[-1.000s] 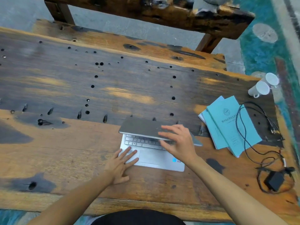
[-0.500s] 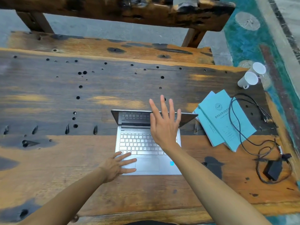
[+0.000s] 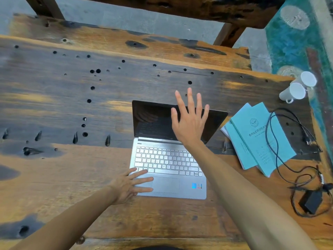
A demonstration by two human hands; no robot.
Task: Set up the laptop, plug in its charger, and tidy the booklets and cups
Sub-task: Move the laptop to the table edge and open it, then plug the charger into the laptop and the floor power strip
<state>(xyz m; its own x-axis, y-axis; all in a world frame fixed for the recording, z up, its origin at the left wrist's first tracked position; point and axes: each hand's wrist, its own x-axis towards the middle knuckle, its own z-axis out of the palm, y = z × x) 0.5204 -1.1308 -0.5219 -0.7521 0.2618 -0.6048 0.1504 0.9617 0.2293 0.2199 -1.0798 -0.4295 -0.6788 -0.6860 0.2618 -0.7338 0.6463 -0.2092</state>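
From my feed, the silver laptop with the pale keyboard and dark, unlit screen (image 3: 167,159) sits open near the front edge of the weathered wooden plank table (image 3: 72,109), a little right of centre, its lid tilted back past upright. My right hand (image 3: 189,121) is raised in front of the screen with all five fingers straight and spread; I think the fingertips are at the lid's top edge, but from this angle I cannot tell whether they actually touch it. My left hand (image 3: 128,185) lies flat with its fingers splayed on the palm rest at the laptop's front left corner, beside the trackpad, pressing down and gripping nothing. Just to the right of the laptop, a loose fanned stack of light blue paper booklets (image 3: 255,139) lies flat on the table, the top one printed with a round emblem and dark text. A thin black charger cable (image 3: 281,145) loops across the booklets and trails toward the front right, where it coils round the black rectangular power brick (image 3: 310,202). At the table's far right edge, beyond the booklets, two white mugs (image 3: 297,87) lie on their sides, touching each other, mouths turned toward me. Behind the table runs a dark, worn wooden bench (image 3: 180,8).
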